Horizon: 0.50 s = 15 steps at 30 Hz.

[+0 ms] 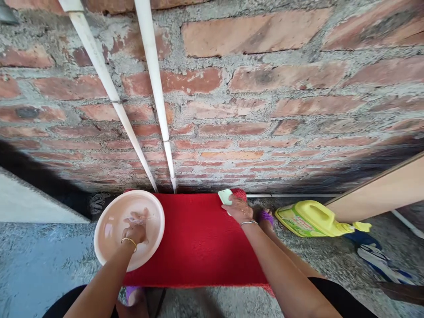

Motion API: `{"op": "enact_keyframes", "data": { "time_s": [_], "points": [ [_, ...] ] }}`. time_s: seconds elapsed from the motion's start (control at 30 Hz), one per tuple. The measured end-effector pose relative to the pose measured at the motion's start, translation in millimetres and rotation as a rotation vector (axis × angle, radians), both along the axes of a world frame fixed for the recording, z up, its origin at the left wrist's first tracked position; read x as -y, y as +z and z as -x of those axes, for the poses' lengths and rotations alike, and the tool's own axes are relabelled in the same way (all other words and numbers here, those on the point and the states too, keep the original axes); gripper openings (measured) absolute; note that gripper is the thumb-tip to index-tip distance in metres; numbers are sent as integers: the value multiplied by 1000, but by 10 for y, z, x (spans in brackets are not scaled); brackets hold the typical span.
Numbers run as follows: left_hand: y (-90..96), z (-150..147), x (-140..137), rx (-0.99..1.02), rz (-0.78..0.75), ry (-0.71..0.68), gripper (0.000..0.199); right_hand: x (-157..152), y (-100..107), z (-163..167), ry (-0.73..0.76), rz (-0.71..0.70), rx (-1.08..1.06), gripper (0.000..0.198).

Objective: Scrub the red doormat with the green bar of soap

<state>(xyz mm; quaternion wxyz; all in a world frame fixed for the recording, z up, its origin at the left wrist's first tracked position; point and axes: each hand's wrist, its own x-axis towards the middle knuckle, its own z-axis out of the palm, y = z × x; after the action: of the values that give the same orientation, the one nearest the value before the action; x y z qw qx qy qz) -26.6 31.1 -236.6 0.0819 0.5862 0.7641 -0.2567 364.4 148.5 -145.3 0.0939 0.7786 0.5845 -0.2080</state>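
A pale pink plastic basin rests at the left end of a red cloth-covered bench. Inside it, my left hand reaches down with fingers spread, apparently in shallow clear water, and holds nothing that I can see. At the bench's far right corner, my right hand grips a pale green, rounded block that looks like a bar of soap. My fingers cover its right side; the left part shows.
A yellow detergent jug lies on the concrete floor to the right, near blue-and-white footwear. Behind the bench rises a brick wall with two white pipes. Pale panels stand at both sides. My feet are beside the bench.
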Motion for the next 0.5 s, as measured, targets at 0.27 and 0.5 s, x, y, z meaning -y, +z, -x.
{"op": "enact_keyframes", "data": {
  "time_s": [0.27,0.5],
  "points": [
    [66,-72,-48,-112,102,2,140,267,124,-384,-206,-48,-2,47],
    [99,-76,-59,-42,78,62,142,539,-61,1252,75,2,-262,42]
  ]
}}
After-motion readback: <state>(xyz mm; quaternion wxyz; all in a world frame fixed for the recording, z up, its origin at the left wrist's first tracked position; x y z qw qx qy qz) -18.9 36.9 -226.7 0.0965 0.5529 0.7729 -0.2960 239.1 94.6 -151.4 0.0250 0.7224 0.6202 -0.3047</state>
